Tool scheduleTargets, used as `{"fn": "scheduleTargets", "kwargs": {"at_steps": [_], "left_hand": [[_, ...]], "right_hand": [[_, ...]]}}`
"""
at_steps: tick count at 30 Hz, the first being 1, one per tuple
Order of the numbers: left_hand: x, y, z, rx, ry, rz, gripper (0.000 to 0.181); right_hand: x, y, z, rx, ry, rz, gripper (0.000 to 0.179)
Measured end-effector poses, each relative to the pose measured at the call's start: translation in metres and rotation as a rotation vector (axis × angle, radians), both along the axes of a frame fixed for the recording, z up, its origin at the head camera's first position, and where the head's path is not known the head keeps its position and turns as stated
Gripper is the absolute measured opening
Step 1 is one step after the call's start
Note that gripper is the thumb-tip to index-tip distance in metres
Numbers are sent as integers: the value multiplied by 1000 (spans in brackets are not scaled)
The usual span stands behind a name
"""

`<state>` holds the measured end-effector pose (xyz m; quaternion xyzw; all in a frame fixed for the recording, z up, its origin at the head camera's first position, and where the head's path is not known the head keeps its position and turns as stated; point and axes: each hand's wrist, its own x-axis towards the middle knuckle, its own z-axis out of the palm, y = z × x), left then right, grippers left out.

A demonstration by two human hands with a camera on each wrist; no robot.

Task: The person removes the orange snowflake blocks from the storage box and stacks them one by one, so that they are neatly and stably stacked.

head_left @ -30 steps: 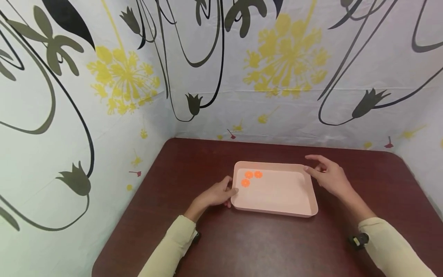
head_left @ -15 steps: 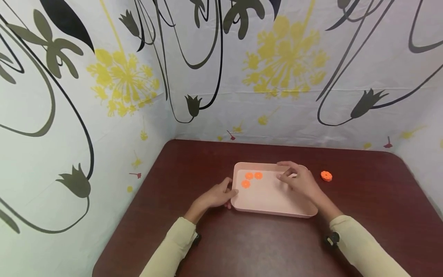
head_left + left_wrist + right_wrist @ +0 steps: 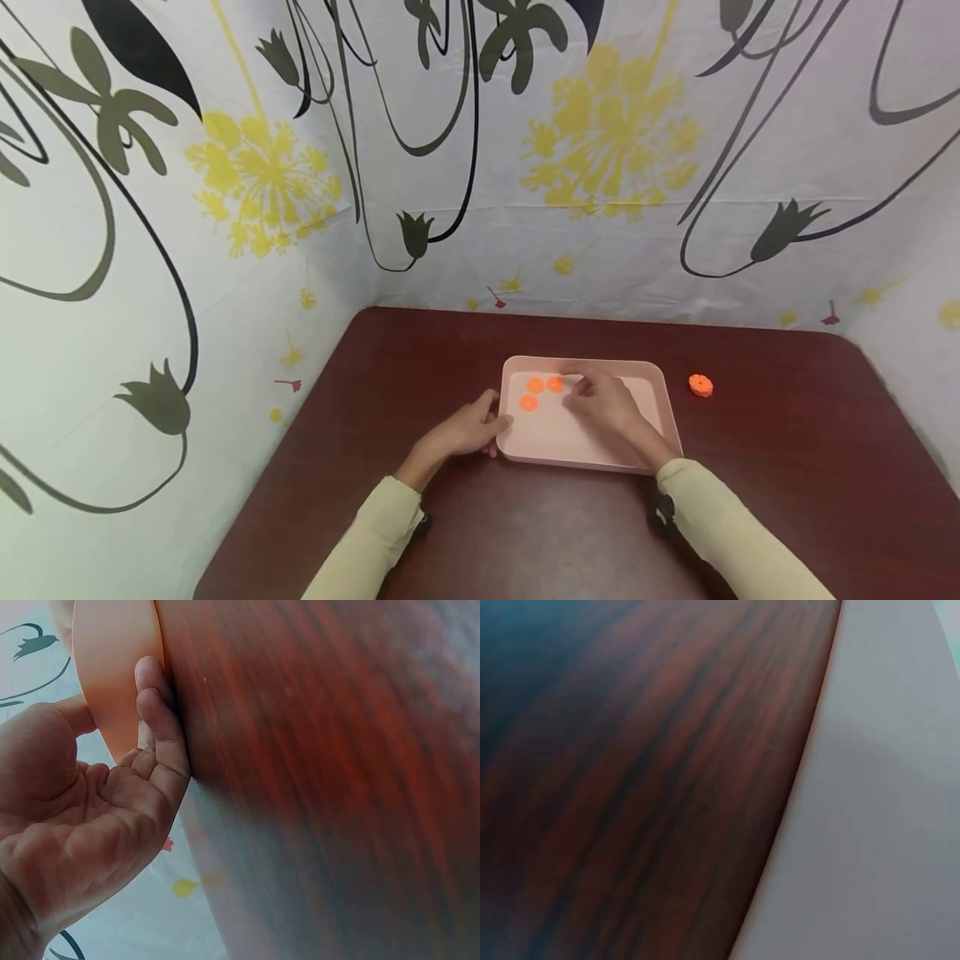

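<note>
- Gripping the near-left part of the pink rectangular tray [image 3: 555, 440], the left hand [image 3: 467, 427] has its thumb over the rim and its other fingers outside the wall; the tray lies flat between the two hands.
- The right hand [image 3: 606, 406] is over the tray's interior, index finger stretched forward and thumb apart from it; I cannot tell whether it holds anything or touches the tray floor.
- Three flat orange slices [image 3: 528, 403] with scalloped edges lie inside the tray, beyond the left hand's thumb and to the left of the right hand. Two are side by side on the far side, the third nearer the left hand; the rightmost is just beside the right fingertips.
- A thicker scalloped orange piece [image 3: 701, 385] sits on the table [image 3: 540, 525], well to the right of the right hand; only the head view shows it and the slices.
- The left wrist view adds the open side of the left palm, with the tray's wall between thumb and curled fingers, and wood grain beside them.
- The right wrist view shows streaked wood against the tray's smooth, pale side; the right hand's pose is readable only from the head.
- Beyond both hands hangs a white floral sheet [image 3: 450, 183].
</note>
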<state>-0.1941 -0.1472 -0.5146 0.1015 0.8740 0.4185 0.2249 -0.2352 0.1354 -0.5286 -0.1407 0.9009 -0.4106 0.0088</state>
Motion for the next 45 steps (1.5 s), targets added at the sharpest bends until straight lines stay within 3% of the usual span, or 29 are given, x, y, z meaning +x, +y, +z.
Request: {"fn": "scheduleTargets", "kwargs": {"at_steps": [8,16,24,30,36,40,45], "left_hand": [[1,-2,-1,11,4,-6,41],[1,-1,-2,-3,1,2,43],[0,1,0,-13,-5,7,47],[1,0,1,-5,-8,5,47],[3,1,2,-27,3,15,45],[3,3,2,-40,5,25,48],[4,2,3,-45,9,23,51]], "right_hand": [[-13,-9,-5,143,-33,-21,46],[-18,-12,-5,197,-62,-48,40],[-21,-11,-4,180,2,-26,36],[-20,-16,-4,226,29,-32,34],[-24,-17,-4,229,-26,-25,34],[-27,-14,-5,192,-84,-15,33],[-27,-11,-6,111,-86,14,34]]}}
